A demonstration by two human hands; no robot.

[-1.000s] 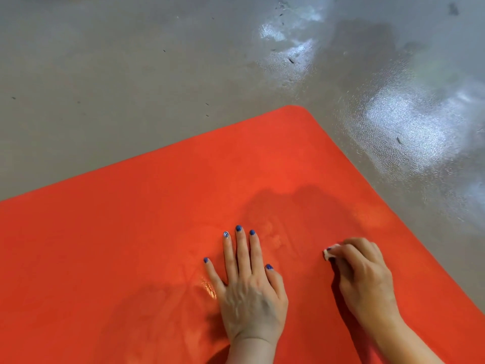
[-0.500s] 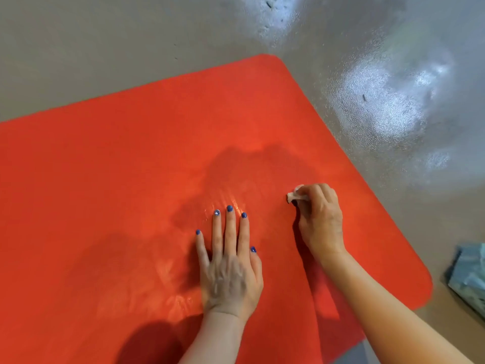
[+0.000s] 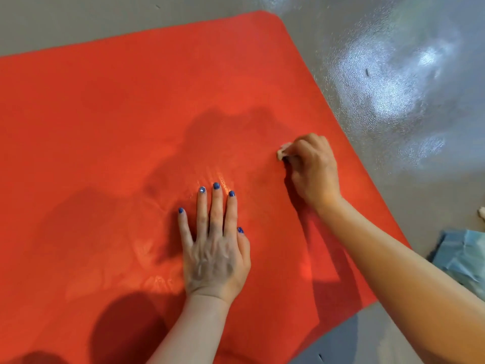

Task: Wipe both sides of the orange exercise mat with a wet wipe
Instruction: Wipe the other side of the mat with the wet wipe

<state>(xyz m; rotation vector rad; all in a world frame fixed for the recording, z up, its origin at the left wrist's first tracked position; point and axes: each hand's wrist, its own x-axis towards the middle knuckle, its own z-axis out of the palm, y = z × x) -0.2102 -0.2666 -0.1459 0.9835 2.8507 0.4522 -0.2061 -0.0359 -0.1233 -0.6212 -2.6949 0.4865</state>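
The orange exercise mat (image 3: 118, 106) lies flat on the floor and fills most of the view, with damp shiny streaks near its middle. My left hand (image 3: 214, 248) rests flat on the mat with straight fingers, palm down. My right hand (image 3: 312, 169) sits further right with its fingers curled round a small crumpled wet wipe (image 3: 282, 153). The wipe is pressed onto the mat surface, and only a white tip of it shows past my fingers.
Glossy grey floor (image 3: 393, 74) surrounds the mat at the top and right. A light blue packet or cloth (image 3: 462, 256) lies on the floor by the mat's right corner. A small white scrap (image 3: 481, 212) sits at the right edge of the view.
The view has tilted down and nearer, so more of the mat's near right corner shows. My right hand has shifted with the wipe across the mat; my left hand stays flat.
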